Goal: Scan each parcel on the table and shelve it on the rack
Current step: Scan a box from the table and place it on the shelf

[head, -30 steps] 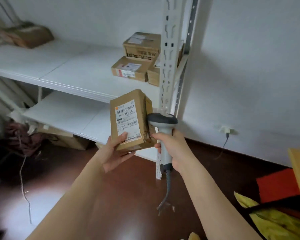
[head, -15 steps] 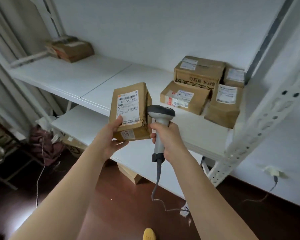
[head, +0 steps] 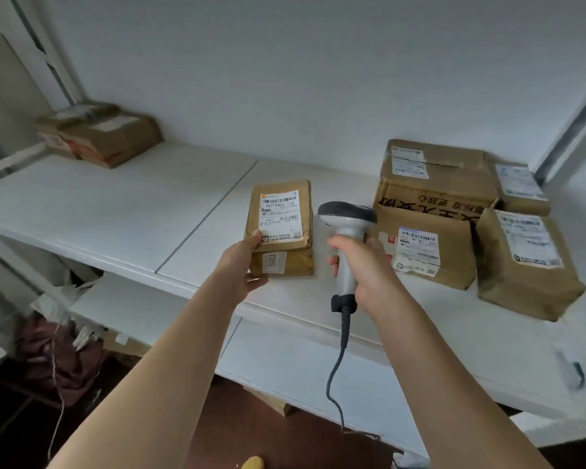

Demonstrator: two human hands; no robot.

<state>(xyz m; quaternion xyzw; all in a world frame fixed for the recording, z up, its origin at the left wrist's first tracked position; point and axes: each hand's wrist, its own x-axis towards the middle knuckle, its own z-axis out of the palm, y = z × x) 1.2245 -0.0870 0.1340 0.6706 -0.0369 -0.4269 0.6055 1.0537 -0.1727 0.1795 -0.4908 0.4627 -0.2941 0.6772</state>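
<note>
With the left hand (head: pixel 242 262) pinching the labelled parcel (head: pixel 281 228) on the shelf (head: pixel 115 211), slide it beside its neighbours — right hand (head: pixel 366 265) gripping the scanner (head: pixel 347 231).

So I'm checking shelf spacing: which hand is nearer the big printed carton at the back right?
Right. The right hand, gripping the scanner, sits just left of the big printed carton; the left hand, holding the parcel, is farther left.

left hand (head: pixel 242 265) holding parcel (head: pixel 279 228), scanner (head: pixel 347 245)
</note>
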